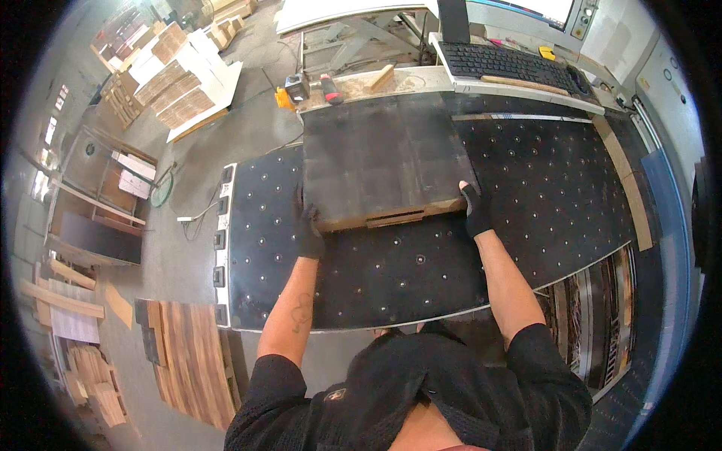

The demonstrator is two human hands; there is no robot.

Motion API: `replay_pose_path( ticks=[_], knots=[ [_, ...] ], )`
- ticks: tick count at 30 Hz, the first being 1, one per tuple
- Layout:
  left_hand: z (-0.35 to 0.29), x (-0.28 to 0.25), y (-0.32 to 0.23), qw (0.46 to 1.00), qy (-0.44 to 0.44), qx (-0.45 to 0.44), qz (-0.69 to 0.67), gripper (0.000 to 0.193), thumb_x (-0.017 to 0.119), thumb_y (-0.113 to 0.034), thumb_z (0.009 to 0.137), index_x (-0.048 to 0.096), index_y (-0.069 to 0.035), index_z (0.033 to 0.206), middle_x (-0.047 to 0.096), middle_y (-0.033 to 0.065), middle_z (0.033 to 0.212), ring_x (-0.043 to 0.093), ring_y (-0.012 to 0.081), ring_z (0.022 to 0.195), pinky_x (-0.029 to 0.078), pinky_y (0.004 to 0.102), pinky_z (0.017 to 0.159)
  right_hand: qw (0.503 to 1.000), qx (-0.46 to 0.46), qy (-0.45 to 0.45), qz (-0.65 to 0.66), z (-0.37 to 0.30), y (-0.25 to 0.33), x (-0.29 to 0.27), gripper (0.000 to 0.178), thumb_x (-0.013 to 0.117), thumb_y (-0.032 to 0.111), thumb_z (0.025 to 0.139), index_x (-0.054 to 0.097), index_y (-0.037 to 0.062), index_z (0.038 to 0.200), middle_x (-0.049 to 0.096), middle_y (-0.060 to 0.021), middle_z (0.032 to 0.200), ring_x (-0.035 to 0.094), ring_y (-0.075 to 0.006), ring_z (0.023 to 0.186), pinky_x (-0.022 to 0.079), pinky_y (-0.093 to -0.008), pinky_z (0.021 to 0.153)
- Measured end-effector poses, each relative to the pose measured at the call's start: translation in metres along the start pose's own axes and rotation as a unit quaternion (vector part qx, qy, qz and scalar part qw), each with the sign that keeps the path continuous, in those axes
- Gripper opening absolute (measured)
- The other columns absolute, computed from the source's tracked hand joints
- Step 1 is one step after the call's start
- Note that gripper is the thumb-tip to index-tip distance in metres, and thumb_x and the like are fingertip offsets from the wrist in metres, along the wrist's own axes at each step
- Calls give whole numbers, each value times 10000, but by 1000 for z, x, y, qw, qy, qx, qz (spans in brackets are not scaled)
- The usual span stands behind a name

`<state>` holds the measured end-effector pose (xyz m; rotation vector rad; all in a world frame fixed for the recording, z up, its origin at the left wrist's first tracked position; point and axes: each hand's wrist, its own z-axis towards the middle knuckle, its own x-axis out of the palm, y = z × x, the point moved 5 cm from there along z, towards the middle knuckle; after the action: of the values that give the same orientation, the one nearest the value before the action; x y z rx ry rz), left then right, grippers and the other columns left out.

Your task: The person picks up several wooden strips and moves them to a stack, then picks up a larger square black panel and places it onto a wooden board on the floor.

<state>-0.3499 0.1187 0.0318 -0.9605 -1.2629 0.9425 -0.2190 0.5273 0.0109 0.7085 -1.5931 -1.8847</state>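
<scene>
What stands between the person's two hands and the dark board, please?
Nothing visible, except the black gloves. The left hand is at the left near corner of the board, the right hand at the right near corner, its thumb on top. Any fingers underneath are hidden.

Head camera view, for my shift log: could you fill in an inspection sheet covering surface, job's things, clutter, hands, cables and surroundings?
Surface: black worktop dotted with small pale spots.
Job's things: dark panel, brown near edge, above the worktop; whether it rests flat is unclear.
Clutter: red-and-black tool and wood block beyond the panel; keyboard and small yellow item at upper right.
Hands: left hand holds the panel's near-left corner, right hand the near-right; both black-gloved.
Cables: thin cable on the floor, left.
Surroundings: stacked boards upper left; wood-grain boards lower left.
</scene>
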Motion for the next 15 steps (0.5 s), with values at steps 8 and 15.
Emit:
replay_pose_path(
  ticks=[8,15],
  knots=[
    [-10,-2,-6,998,22,52,-2,683,516,-120,923,366,-70,1588,469,85,1547,477,233,1370,380,371,1129,999,32,11,-19,-18,20,-1,585,718,392,917,615,5,1344,628,-123,1317,580,-277,1200,427,-370,1069],
    [6,-7,6,999,8,27,-26,693,514,-84,906,371,-67,1584,481,82,1529,482,218,1360,383,365,1131,1000,-7,-18,10,-2,8,3,632,705,437,929,603,-16,1359,628,-163,1344,575,-303,1255,432,-389,1076]
  ],
)
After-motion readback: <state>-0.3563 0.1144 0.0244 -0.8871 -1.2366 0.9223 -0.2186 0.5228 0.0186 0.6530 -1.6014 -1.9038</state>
